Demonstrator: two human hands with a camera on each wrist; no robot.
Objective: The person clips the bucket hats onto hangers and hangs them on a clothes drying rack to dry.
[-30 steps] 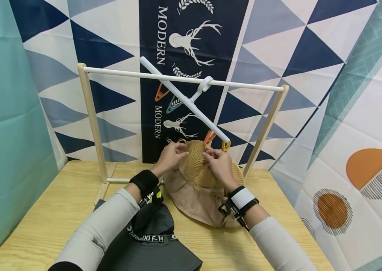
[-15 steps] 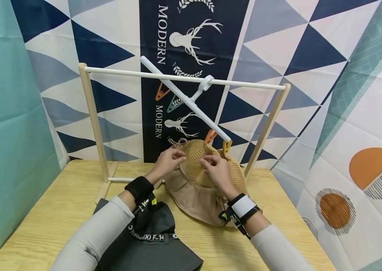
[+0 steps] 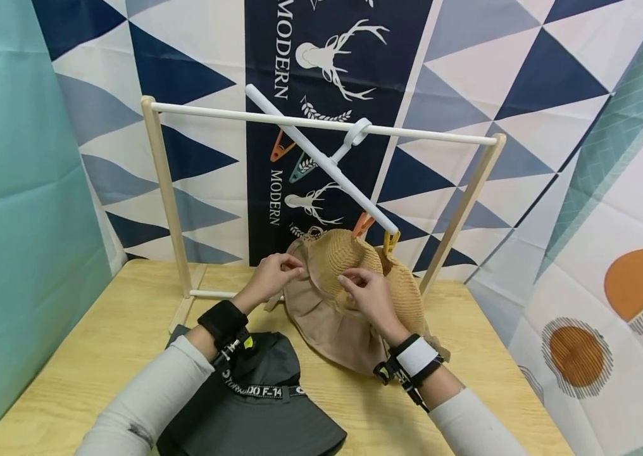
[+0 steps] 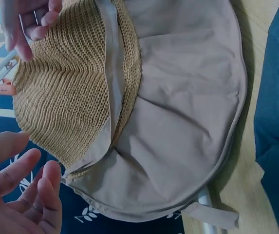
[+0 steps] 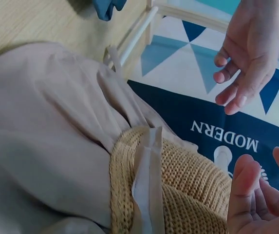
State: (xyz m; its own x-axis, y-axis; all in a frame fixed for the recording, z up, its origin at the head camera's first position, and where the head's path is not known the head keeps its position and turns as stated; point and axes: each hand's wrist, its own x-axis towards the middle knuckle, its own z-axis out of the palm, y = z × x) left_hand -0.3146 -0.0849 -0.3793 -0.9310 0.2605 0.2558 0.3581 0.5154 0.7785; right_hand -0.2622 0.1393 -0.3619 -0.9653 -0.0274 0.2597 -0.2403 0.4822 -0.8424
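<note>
A straw-and-beige-fabric sun hat (image 3: 330, 323) hangs by its knitted edge from an orange clip (image 3: 363, 225) and a yellow clip (image 3: 391, 242). Both clips sit at the lower end of a tilted white hanger (image 3: 327, 163). My left hand (image 3: 271, 278) is in the air just left of the hat, its fingers loosely bent and apart from the fabric in the left wrist view. In front of the knitted crown is my right hand (image 3: 371, 297), fingers relaxed with nothing between them. The right wrist view shows a gap between thumb and fingers of the right hand (image 5: 261, 200).
The hanger hooks over the white rail (image 3: 213, 113) of a wooden-legged rack. Another orange clip (image 3: 280, 149) and a teal clip (image 3: 302, 168) hang at its upper half. A dark grey bucket hat (image 3: 259, 405) lies on the wooden table (image 3: 122, 329) in front.
My right hand has come down and away from the hat's edge by the orange clip. My left hand has drawn off leftward. The hat stays hanging from the clips.
</note>
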